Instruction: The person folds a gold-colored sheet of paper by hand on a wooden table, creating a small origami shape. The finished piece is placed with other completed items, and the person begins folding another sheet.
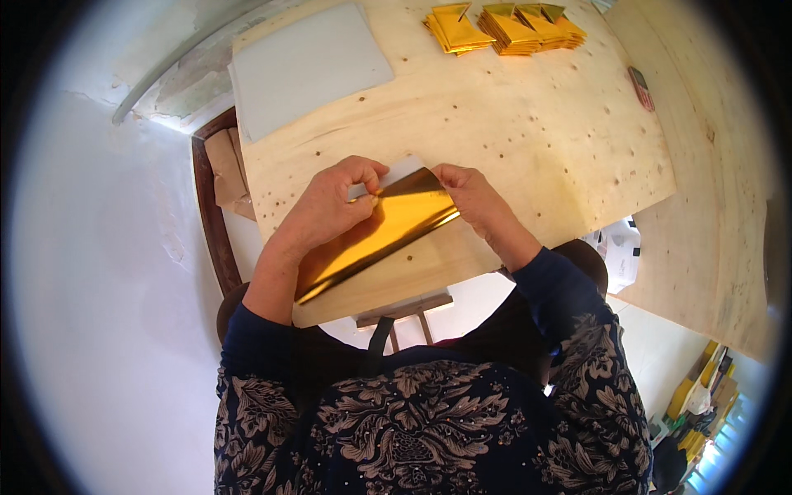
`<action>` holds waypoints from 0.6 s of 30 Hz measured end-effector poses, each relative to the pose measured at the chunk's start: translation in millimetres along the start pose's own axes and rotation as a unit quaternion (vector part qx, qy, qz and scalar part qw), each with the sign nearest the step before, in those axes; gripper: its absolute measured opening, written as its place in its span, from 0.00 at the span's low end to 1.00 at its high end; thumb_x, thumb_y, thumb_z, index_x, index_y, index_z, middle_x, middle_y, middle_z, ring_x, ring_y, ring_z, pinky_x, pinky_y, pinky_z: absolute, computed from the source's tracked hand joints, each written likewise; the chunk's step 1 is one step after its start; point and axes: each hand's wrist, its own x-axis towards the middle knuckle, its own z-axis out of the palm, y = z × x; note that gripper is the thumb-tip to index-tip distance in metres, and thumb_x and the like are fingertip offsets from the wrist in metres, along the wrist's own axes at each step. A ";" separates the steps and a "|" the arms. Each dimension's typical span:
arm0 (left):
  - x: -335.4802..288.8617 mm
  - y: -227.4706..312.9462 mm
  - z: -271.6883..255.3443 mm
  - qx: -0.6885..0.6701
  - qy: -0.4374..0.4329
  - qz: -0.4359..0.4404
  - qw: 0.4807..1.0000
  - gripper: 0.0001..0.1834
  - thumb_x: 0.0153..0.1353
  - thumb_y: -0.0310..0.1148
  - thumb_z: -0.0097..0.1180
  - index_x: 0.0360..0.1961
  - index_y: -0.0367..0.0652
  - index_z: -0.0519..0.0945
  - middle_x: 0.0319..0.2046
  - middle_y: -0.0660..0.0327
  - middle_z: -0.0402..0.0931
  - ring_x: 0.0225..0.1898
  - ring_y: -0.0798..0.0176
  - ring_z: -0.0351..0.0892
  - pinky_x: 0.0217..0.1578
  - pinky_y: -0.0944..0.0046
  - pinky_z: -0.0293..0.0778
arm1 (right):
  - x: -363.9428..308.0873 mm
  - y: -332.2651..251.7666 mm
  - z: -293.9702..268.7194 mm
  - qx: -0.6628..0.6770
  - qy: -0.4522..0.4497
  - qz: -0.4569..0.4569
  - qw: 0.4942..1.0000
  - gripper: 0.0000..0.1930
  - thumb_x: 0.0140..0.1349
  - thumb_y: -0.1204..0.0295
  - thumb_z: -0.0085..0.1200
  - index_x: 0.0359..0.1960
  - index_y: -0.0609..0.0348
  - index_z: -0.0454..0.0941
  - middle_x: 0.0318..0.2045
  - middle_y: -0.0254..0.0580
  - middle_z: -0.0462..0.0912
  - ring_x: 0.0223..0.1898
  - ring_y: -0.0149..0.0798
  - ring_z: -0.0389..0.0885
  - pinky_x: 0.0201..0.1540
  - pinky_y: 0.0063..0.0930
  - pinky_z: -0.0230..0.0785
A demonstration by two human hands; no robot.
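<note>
A sheet of shiny gold foil paper (388, 231) lies folded near the front edge of the wooden table (511, 140). Its white underside shows at the top, between my hands. My left hand (330, 206) is closed at the upper left of the sheet, with thumb and fingers pinching its edge. At the opposite end, my right hand (474, 198) pinches the upper right corner, where the gold surface looks darker. Part of the sheet's left side is hidden under my left hand and wrist.
Flat whitish sheets (313, 70) lie at the back left. Stacks of folded gold pieces (528, 29) sit along the far edge. A small red phone-like device (641, 89) rests at the right edge. Brown paper (224, 169) stands beside the table's left side.
</note>
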 end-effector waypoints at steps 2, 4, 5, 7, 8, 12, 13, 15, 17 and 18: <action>0.9 -4.2 0.2 0.012 0.036 -0.010 0.999 0.07 0.53 0.25 0.57 0.30 0.41 0.70 0.58 0.54 0.75 0.60 0.56 0.71 0.63 0.60 0.63 | -0.2 -1.6 0.6 -0.021 0.046 -0.056 0.997 0.07 0.68 0.71 0.55 0.42 0.61 0.80 0.34 0.26 0.80 0.34 0.20 0.74 0.39 0.15 0.67; 1.7 -6.2 0.9 0.045 0.081 0.010 0.996 0.07 0.53 0.25 0.56 0.30 0.41 0.70 0.57 0.54 0.76 0.60 0.57 0.72 0.63 0.60 0.63 | -3.2 -3.2 1.8 -0.012 0.057 -0.109 0.992 0.06 0.68 0.71 0.55 0.39 0.60 0.77 0.33 0.24 0.78 0.34 0.18 0.72 0.39 0.14 0.67; 1.5 -5.9 0.5 0.041 0.082 0.023 0.996 0.07 0.53 0.25 0.57 0.30 0.41 0.70 0.55 0.55 0.77 0.58 0.58 0.73 0.61 0.62 0.64 | -4.5 -4.0 2.8 -0.019 0.054 -0.118 0.991 0.06 0.68 0.71 0.55 0.39 0.61 0.77 0.31 0.24 0.77 0.33 0.18 0.71 0.38 0.15 0.66; 0.3 -2.6 -2.1 0.035 0.075 0.018 0.996 0.07 0.53 0.26 0.58 0.30 0.41 0.71 0.52 0.57 0.78 0.55 0.61 0.74 0.59 0.64 0.65 | -6.9 -6.4 4.2 -0.002 0.029 -0.169 0.985 0.06 0.66 0.73 0.53 0.38 0.63 0.76 0.28 0.24 0.74 0.30 0.19 0.70 0.35 0.16 0.65; -0.7 0.0 -4.7 0.016 0.061 -0.015 0.998 0.07 0.52 0.26 0.59 0.30 0.41 0.72 0.50 0.58 0.77 0.53 0.63 0.74 0.57 0.65 0.66 | -7.7 -8.4 4.3 -0.006 0.024 -0.167 0.986 0.06 0.66 0.73 0.53 0.38 0.62 0.76 0.28 0.24 0.74 0.31 0.19 0.70 0.35 0.15 0.65; -7.0 11.1 -15.5 -0.009 0.030 -0.087 0.996 0.07 0.50 0.26 0.61 0.30 0.40 0.75 0.43 0.61 0.74 0.45 0.64 0.73 0.50 0.68 0.68 | -12.7 -24.1 -7.9 0.044 -0.051 -0.153 0.986 0.07 0.66 0.71 0.57 0.40 0.61 0.77 0.31 0.24 0.75 0.34 0.20 0.71 0.38 0.14 0.66; -8.3 12.8 -16.0 -0.010 0.040 -0.066 0.997 0.07 0.50 0.26 0.61 0.29 0.40 0.76 0.41 0.61 0.73 0.43 0.63 0.73 0.49 0.67 0.68 | -14.5 -28.6 -10.7 0.044 -0.058 -0.099 0.992 0.07 0.65 0.71 0.58 0.41 0.60 0.77 0.32 0.25 0.76 0.36 0.21 0.72 0.39 0.15 0.66; -8.6 14.1 -13.4 0.009 0.074 0.020 0.997 0.06 0.50 0.25 0.61 0.28 0.40 0.76 0.40 0.62 0.73 0.43 0.64 0.73 0.48 0.68 0.69 | -19.9 -35.4 -14.0 0.071 -0.039 -0.124 0.989 0.10 0.64 0.71 0.60 0.44 0.59 0.78 0.36 0.26 0.78 0.39 0.22 0.72 0.42 0.18 0.67; -7.9 13.7 -9.9 0.024 0.103 0.079 0.991 0.07 0.49 0.24 0.62 0.28 0.41 0.76 0.39 0.62 0.72 0.43 0.65 0.73 0.46 0.68 0.70 | -22.1 -37.9 -9.6 0.067 -0.019 -0.158 0.985 0.12 0.63 0.70 0.62 0.46 0.58 0.78 0.40 0.28 0.79 0.41 0.23 0.72 0.45 0.20 0.68; -7.2 13.1 -8.3 0.032 0.115 0.093 0.988 0.07 0.49 0.23 0.62 0.28 0.41 0.76 0.39 0.62 0.72 0.43 0.65 0.73 0.45 0.68 0.71 | -21.5 -37.4 -5.0 0.059 -0.018 -0.195 0.979 0.14 0.62 0.70 0.63 0.47 0.59 0.78 0.41 0.29 0.80 0.43 0.24 0.72 0.46 0.22 0.68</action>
